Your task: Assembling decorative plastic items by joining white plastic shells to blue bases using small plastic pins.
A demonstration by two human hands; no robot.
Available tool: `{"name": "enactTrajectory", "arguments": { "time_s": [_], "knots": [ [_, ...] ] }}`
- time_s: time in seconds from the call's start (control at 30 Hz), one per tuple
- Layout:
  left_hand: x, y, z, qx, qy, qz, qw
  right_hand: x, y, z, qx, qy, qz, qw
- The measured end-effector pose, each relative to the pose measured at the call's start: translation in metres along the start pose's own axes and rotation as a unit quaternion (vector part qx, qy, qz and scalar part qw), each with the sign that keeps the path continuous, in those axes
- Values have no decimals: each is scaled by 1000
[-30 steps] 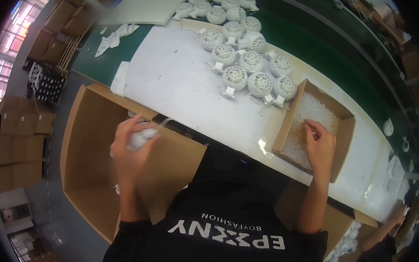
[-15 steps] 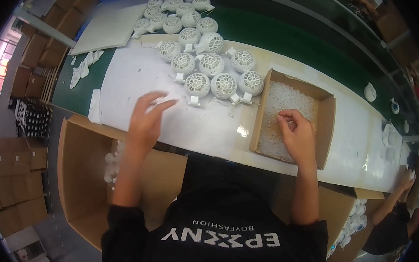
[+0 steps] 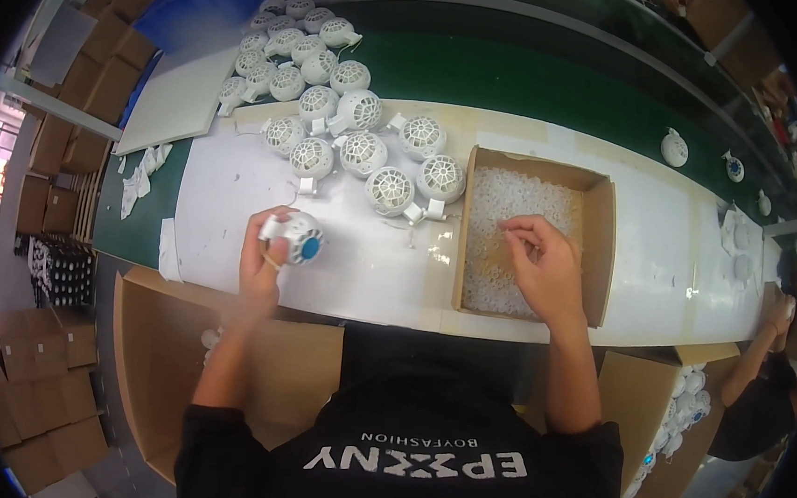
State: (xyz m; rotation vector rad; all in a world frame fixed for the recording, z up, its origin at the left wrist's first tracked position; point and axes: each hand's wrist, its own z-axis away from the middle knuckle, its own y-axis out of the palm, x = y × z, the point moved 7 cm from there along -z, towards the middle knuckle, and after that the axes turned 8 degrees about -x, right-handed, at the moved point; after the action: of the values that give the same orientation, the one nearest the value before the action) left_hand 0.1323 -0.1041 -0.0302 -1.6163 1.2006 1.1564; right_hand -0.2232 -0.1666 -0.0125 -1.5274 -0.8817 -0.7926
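The left hand (image 3: 260, 262) is clamped around a white, round openwork plastic ball with a blue centre (image 3: 301, 235), holding it over the white-topped counter (image 3: 348, 292) near the front left corner. Well apart, the right hand (image 3: 549, 268) bends over a shallow, brown cardboard tray (image 3: 602, 251) of small translucent pieces (image 3: 508, 190) near the front edge, thumb and fingers drawn close; whether they grip anything cannot be told. White latticed plastic balls (image 3: 390, 190) cluster toward the far left corner.

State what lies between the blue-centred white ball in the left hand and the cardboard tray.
The head view shows mainly white tabletop there, with a glare patch near the cardboard tray.
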Motion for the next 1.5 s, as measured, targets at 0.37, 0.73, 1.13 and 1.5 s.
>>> {"name": "enactTrajectory", "arguments": {
  "time_s": [0.37, 0.73, 1.13, 1.5],
  "knots": [
    [-85, 97, 38, 66, -24, 154, 986, 73, 9, 57, 165, -17, -276, 947],
    [-82, 123, 57, 94, -18, 176, 980, 65, 20, 76, 187, 41, -381, 905],
    [-57, 123, 27, 69, -21, 80, 994, 62, 33, 39, 191, -34, -245, 950],
    [-78, 139, 18, 164, 111, -103, 975, 71, 26, 33, 47, -198, -193, 960]
  ]
}}
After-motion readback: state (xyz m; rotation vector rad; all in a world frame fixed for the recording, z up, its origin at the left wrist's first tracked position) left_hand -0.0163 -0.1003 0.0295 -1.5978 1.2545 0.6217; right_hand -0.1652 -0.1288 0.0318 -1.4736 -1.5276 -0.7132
